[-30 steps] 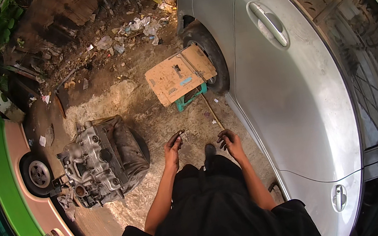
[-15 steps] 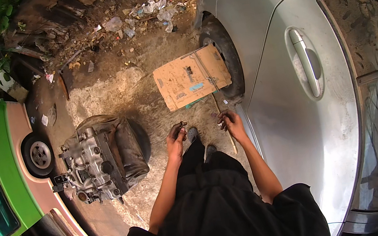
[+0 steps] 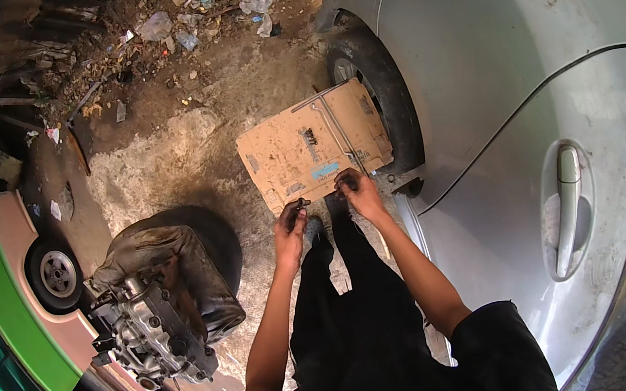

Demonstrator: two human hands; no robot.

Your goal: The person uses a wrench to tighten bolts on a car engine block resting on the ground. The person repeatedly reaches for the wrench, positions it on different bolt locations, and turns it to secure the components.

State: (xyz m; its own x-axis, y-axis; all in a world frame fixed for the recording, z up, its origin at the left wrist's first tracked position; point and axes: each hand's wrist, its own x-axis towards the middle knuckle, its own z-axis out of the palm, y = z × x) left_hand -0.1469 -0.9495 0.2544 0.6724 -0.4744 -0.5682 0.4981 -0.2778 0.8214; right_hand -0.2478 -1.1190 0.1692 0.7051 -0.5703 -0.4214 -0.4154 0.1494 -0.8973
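Small dark object (image 3: 299,205) pinched in left hand (image 3: 289,228) fingers, too tiny to identify, right hand (image 3: 360,190) fingers curled, contents unclear

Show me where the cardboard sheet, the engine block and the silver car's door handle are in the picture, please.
cardboard sheet (image 3: 297,149): head view, on its bare brown middle.
engine block (image 3: 151,336): head view, on its grey metal top.
door handle (image 3: 565,209): head view, on the middle of the silver grip.
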